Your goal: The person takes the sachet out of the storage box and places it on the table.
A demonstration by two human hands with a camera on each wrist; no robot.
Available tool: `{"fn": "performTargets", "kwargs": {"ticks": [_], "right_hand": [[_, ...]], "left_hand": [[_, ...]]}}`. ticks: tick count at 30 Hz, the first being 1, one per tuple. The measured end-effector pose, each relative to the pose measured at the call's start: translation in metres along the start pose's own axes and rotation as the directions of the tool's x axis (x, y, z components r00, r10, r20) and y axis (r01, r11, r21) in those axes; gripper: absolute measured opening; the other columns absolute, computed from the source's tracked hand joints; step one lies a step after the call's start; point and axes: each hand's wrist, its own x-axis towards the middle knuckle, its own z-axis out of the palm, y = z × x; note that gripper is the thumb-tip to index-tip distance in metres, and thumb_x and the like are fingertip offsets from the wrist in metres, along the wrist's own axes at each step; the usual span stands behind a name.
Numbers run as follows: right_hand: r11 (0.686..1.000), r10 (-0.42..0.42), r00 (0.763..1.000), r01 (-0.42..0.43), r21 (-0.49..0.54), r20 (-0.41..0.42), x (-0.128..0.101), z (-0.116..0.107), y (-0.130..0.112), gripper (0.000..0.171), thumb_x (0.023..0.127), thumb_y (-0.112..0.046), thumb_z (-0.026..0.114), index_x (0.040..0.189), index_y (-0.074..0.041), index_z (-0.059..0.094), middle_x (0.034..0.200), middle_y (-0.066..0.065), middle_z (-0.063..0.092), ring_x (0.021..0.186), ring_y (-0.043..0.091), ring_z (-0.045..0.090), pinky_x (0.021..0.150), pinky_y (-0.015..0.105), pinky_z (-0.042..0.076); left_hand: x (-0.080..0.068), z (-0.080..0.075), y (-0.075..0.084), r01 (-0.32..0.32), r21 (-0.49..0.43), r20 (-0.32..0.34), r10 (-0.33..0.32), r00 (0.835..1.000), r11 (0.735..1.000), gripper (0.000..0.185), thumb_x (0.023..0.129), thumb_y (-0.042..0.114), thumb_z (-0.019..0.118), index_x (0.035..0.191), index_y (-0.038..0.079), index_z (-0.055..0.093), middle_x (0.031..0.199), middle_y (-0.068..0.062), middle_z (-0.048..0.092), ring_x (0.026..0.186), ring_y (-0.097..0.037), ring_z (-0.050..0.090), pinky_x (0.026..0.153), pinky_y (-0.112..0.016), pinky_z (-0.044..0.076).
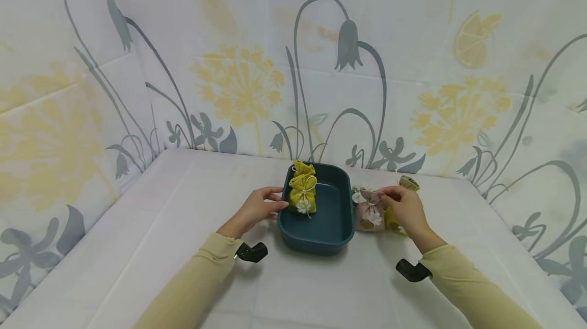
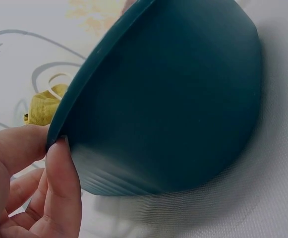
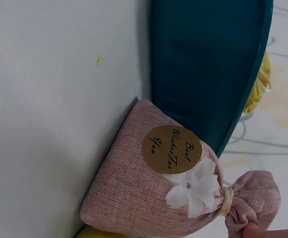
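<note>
Nearest to us, our left hand (image 1: 255, 210) rests at the left rim of the dark teal tray (image 1: 339, 229), thumb and fingertips (image 2: 63, 173) pressed against its edge; the fingers are nearly straight, not wrapped around anything. The tray sits near the middle of the white tabletop (image 1: 151, 237). On the tray's right, our right hand (image 1: 405, 208) pinches the gathered neck of a pink sachet (image 1: 370, 211) that lies on the tabletop, touching the tray's outer wall. A yellow pouch (image 1: 392, 221) lies partly hidden beneath our right hand. Farther back, an olive-green sachet (image 1: 303, 194) stands upright inside the tray against its left wall, and a tan pouch (image 1: 408, 182) lies beyond our right hand.
</note>
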Motion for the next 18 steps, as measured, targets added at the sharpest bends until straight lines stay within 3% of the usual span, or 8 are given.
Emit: {"fn": "performTargets", "kwargs": {"ticks": [9,18], "right_hand": [[0.999,-0.036,0.999,0.036,-0.008,-0.024,-0.002,-0.005,0.002,0.022,0.09,-0.006,0.061,0.107,0.006,0.066,0.098,0.019,0.065,0.082,0.016,0.057,0.063,0.015,0.047],[1.0,0.004,1.0,-0.003,0.027,-0.016,-0.005,-0.02,-0.005,0.028,0.091,-0.013,0.062,0.112,0.005,0.064,0.103,0.019,0.063,0.08,0.007,0.054,0.064,0.014,0.047]], "left_hand": [[0.001,0.001,-0.001,0.004,0.005,-0.004,-0.004,1.0,1.0,0.053,0.084,0.015,0.07,0.133,0.009,0.051,0.108,-0.013,0.054,0.072,-0.018,0.062,0.066,-0.029,0.055],[0.003,0.0,-0.003,0.001,-0.005,-0.005,-0.001,1.0,1.0,0.054,0.084,0.015,0.071,0.133,0.01,0.051,0.109,-0.013,0.054,0.073,-0.019,0.061,0.066,-0.029,0.055]]}}
